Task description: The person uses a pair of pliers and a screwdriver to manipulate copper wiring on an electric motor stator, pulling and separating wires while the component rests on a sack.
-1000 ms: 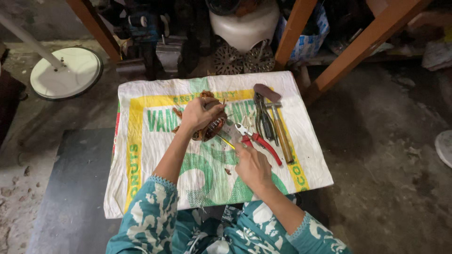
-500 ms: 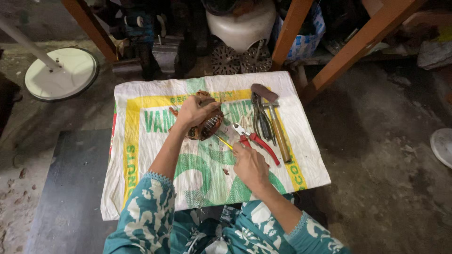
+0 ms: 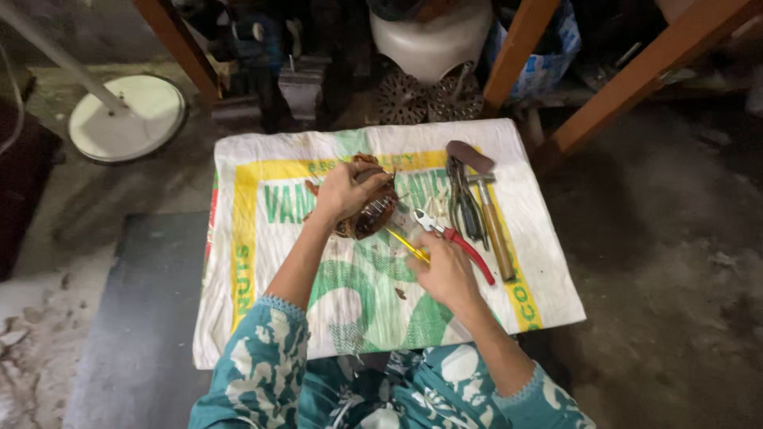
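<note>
Now brown coil-wound motor part (image 3: pixel 372 208) under clenched left hand (image 3: pixel 343 191), yellow-handled tool (image 3: pixel 408 245) in right hand (image 3: pixel 445 270) grip alongside.

The person wore a teal garment printed all over with large white leaf and flower shapes. Both sleeves ended partway along the forearm, each cuff finished with a narrow, pale scalloped trim. Below the cuffs the forearms were bare. The left hand (image 3: pixel 343 191) and the right hand (image 3: pixel 447 272) were bare too, with no gloves. The same printed cloth covered the lap at the bottom of the view, lying in loose folds.
</note>
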